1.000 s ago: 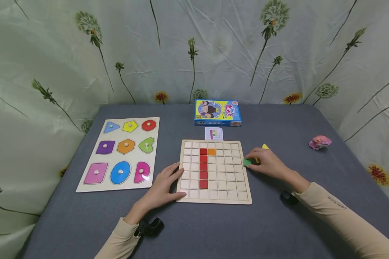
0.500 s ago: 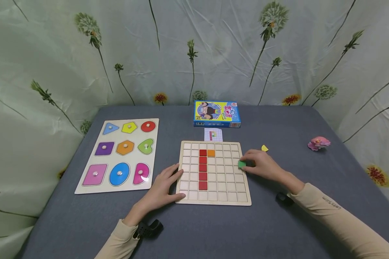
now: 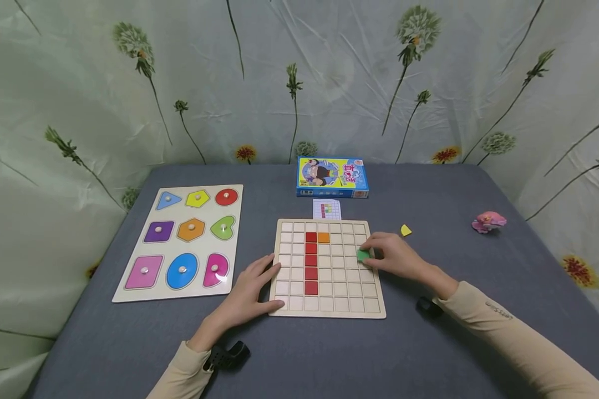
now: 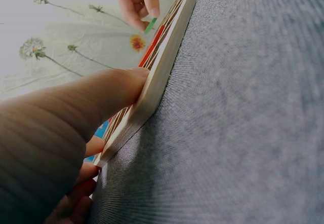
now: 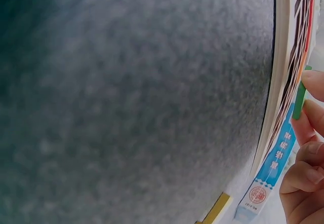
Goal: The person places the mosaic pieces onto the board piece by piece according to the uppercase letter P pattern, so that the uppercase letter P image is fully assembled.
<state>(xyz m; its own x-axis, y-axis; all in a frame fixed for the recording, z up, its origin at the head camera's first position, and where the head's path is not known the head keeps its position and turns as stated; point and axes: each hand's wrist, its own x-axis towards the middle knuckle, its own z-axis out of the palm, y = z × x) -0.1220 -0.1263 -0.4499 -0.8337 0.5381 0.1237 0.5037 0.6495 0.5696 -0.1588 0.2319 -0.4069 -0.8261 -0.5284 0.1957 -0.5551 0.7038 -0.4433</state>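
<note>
My right hand [image 3: 398, 256] pinches a small green square tile [image 3: 363, 255] between thumb and fingers, over the right-hand columns of a wooden grid board [image 3: 349, 289]. In the right wrist view the green tile [image 5: 300, 100] stands edge-on and raised off the board. Several red tiles [image 3: 311, 260] form a column in the grid, and an orange tile [image 3: 323, 237] sits beside the topmost one. My left hand [image 3: 245, 296] rests at the board's left edge with fingers spread; its thumb [image 4: 121, 84] lies on the rim near the front corner.
A pattern card [image 3: 326, 209] lies behind the board, with a blue-and-yellow box [image 3: 332, 177] beyond it. To the right are a yellow piece [image 3: 405, 230] and a pink figure [image 3: 488, 221]. A knobbed shape puzzle [image 3: 147, 244] lies on the left.
My right hand has carried the green tile leftward from beside the board to above its right columns, uncovering the yellow piece. The left hand keeps its place on the board.
</note>
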